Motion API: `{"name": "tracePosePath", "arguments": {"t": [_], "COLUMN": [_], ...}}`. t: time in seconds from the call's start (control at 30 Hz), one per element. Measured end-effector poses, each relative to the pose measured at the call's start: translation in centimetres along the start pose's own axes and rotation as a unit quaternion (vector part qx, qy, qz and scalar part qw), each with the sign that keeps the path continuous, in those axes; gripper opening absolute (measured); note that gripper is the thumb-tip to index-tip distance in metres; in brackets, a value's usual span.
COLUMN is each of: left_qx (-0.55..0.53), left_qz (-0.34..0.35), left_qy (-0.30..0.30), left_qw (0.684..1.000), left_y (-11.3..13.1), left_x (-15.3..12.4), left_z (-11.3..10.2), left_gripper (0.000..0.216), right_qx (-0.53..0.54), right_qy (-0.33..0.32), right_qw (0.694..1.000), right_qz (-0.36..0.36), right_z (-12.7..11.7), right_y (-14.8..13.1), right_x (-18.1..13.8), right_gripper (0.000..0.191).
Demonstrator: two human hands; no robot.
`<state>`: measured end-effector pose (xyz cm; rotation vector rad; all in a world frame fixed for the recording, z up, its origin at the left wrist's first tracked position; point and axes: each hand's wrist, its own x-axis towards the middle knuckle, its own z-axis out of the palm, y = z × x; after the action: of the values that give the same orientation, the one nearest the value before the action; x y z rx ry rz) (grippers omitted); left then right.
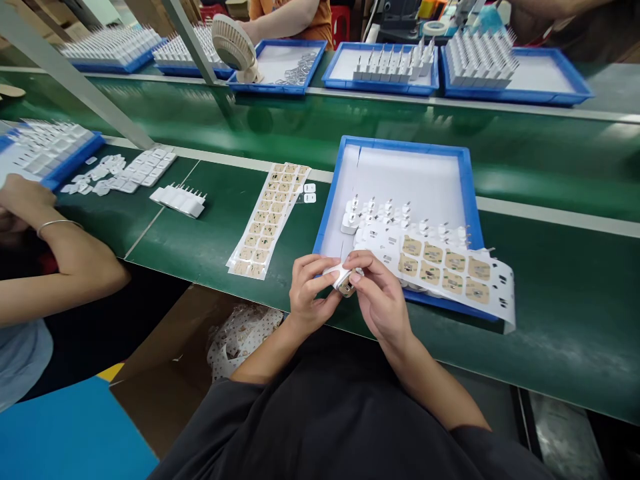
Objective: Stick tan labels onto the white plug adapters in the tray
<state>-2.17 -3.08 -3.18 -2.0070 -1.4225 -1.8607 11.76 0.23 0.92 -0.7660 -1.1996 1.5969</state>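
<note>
Both my hands meet at the near edge of the green bench over a small white plug adapter (342,277). My left hand (311,292) grips it from the left with curled fingers. My right hand (379,293) pinches at its right end, fingertips pressed on it. Just beyond them stands a blue tray (469,180) with several white plug adapters (380,215) in it. A sheet of tan labels (453,268) lies over the tray's near edge, right beside my right hand.
A long strip of tan labels (269,217) lies left of the tray. Further left are a row of white adapters (180,199), loose white parts (120,175) and a co-worker's arm (60,267). Blue trays (545,83) and a small fan (234,47) line the far bench. A cardboard box (170,360) sits below.
</note>
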Motion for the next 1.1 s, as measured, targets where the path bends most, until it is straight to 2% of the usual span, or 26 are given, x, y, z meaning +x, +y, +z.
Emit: {"name": "tracePosePath", "arguments": {"t": [0.23, 0.37, 0.47, 0.53, 0.67, 0.77, 0.8, 0.87, 0.97, 1.03, 1.1], "left_qx": [0.033, -0.033, -0.121, -0.149, -0.111, -0.090, -0.089, -0.089, -0.083, -0.077, -0.080], "left_qz": [0.023, -0.040, -0.102, -0.120, -0.102, -0.080, -0.073, -0.059, -0.042, -0.039, -0.051], "left_qy": [0.014, 0.016, 0.027, 0.035, 0.019, 0.008, 0.005, -0.002, -0.006, -0.002, 0.000], "left_qw": [0.999, 0.999, 0.987, 0.981, 0.988, 0.993, 0.993, 0.994, 0.996, 0.996, 0.996], "left_y": [-0.1, 0.0, 0.0, 0.0, 0.0, 0.0, 0.1, 0.1, 0.0, 0.0, 0.1], "left_x": [-0.1, -0.3, -0.6, -0.8, -1.2, -1.2, -1.2, -1.0, -0.7, -0.6, -0.6], "left_z": [-0.1, 0.1, 0.4, 0.6, 0.8, 0.6, 0.5, 0.2, -0.3, -0.4, -0.5], "left_gripper": [0.034, 0.037, 0.039, 0.038, 0.037, 0.038, 0.038, 0.040, 0.042, 0.043, 0.044], "right_qx": [0.023, 0.021, 0.008, -0.019, -0.094, -0.127, -0.139, -0.173, -0.249, -0.296, -0.346], "right_qy": [-0.004, -0.030, -0.063, -0.071, -0.029, -0.012, -0.021, -0.055, -0.101, -0.115, -0.110], "right_qw": [1.000, 0.999, 0.998, 0.997, 0.993, 0.987, 0.984, 0.975, 0.949, 0.927, 0.892], "right_qz": [0.019, 0.023, 0.005, -0.014, -0.065, -0.099, -0.109, -0.130, -0.164, -0.201, -0.268], "right_z": [0.4, -0.1, -0.3, -0.2, 0.4, 0.2, 0.0, -0.6, -1.3, -1.5, -1.6], "right_y": [-0.4, -0.5, -0.3, -0.1, 0.3, -0.1, -0.5, -1.6, -3.4, -4.0, -3.9], "right_x": [0.1, 0.2, 0.1, -0.1, -0.3, 0.1, 0.3, 0.7, 1.2, 1.5, 1.6], "right_gripper": [0.008, 0.017, 0.028, 0.032, 0.027, 0.007, 0.006, 0.014, 0.007, 0.006, 0.008]}}
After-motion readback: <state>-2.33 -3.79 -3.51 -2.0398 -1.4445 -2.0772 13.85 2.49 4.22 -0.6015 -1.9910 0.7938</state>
